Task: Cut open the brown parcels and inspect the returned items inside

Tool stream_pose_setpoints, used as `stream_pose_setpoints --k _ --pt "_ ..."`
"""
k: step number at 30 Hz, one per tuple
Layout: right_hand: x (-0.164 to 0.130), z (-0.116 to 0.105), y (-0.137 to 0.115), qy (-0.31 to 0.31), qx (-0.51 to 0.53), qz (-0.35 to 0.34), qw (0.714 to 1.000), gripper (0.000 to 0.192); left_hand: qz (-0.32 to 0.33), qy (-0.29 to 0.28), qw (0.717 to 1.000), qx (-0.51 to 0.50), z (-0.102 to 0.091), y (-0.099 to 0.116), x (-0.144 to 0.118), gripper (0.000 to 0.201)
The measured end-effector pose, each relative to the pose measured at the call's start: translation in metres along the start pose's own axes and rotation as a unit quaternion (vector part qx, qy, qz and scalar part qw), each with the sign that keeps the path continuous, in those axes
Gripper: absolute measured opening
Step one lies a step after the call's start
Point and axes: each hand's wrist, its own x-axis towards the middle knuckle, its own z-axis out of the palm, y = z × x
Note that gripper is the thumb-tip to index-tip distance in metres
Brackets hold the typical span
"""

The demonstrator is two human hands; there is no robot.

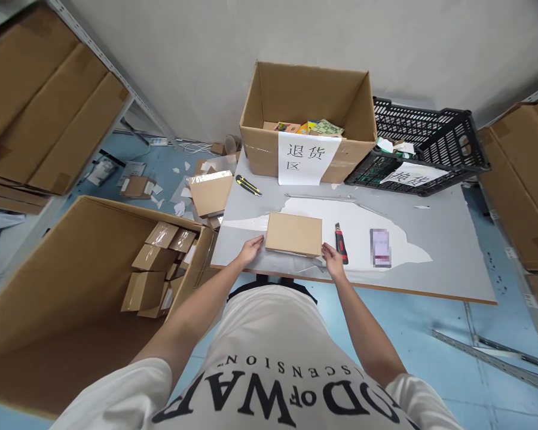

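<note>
Far left, on the floor: one large open carton [72, 286] with several small taped parcels [155, 269] piled in its corner. It stands just beside the left edge of the counter [430, 251].

My left hand [250, 249] rests at the near left corner of the flat brown box [295, 234], fingertips touching its edge, fingers loosely spread, not closed around anything. The box lies flat near the front edge of the counter, between my two grips. My right hand [333, 260] touches the near right corner of the same box, fingers open and relaxed.

Just right of my right hand, nearly touching it, lies one red box cutter [341, 243]. A second cutter, yellow and black [248, 186], lies further back near the left edge. Two cutters in all.

Right of the red cutter lies one small blurred card [380, 247], apart from the box.

At the back stands one tall open carton with a paper sign [308, 122], a few colourful items inside. Right of it stands one black plastic crate [424, 146], tilted, also carrying a sign.

Open surface stretches behind the box and across the right half of the counter.
</note>
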Motion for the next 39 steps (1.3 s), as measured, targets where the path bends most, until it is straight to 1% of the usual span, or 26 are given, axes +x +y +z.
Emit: stream_pose_setpoints --k 2,4,7,9,11,13,17,21,25,29,31,34,39 --pt "-0.008 0.000 0.007 -0.035 -0.005 -0.012 0.999 0.066 0.004 -0.002 1.000 0.010 -0.003 -0.008 -0.005 0.069" --pt "-0.013 0.002 0.010 -0.073 -0.015 -0.019 0.997 0.075 0.015 -0.005 1.000 0.014 -0.002 -0.013 -0.008 0.079" --pt "-0.015 0.009 0.008 -0.097 -0.031 -0.028 0.994 0.080 0.048 -0.021 0.998 0.030 0.004 -0.015 -0.007 0.087" --pt "-0.014 0.014 0.005 -0.094 -0.048 -0.040 0.994 0.074 0.069 -0.038 0.995 0.057 0.008 -0.013 -0.006 0.086" --pt "-0.013 0.016 0.004 -0.083 -0.065 -0.051 0.993 0.065 0.079 -0.042 0.992 0.087 0.012 -0.010 -0.005 0.083" --pt "-0.012 0.016 0.004 -0.083 -0.071 -0.058 0.992 0.058 0.086 -0.032 0.990 0.110 0.013 -0.006 -0.005 0.079" --pt "-0.011 0.010 -0.002 -0.108 -0.072 -0.067 0.989 0.050 0.092 -0.011 0.986 0.138 0.014 0.004 -0.010 0.072" --pt "-0.015 0.005 -0.020 -0.092 -0.102 -0.095 0.986 0.045 0.122 -0.023 0.979 0.159 0.013 0.019 -0.014 0.066" --pt "-0.015 -0.003 -0.048 -0.066 -0.147 -0.110 0.981 0.047 0.155 -0.014 0.975 0.160 0.016 0.038 -0.014 0.063" --pt "-0.007 -0.014 -0.079 -0.016 -0.226 -0.133 0.965 0.046 0.168 0.007 0.973 0.156 0.021 0.059 -0.009 0.062" --pt "0.000 -0.019 -0.092 -0.004 -0.269 -0.140 0.953 0.045 0.177 0.017 0.971 0.158 0.024 0.067 -0.007 0.059" --pt "0.010 -0.024 -0.106 0.000 -0.309 -0.133 0.942 0.047 0.173 0.026 0.974 0.145 0.027 0.074 -0.002 0.058" --pt "0.019 -0.024 -0.111 -0.012 -0.302 -0.112 0.947 0.045 0.159 0.027 0.983 0.084 0.031 0.073 -0.001 0.064"
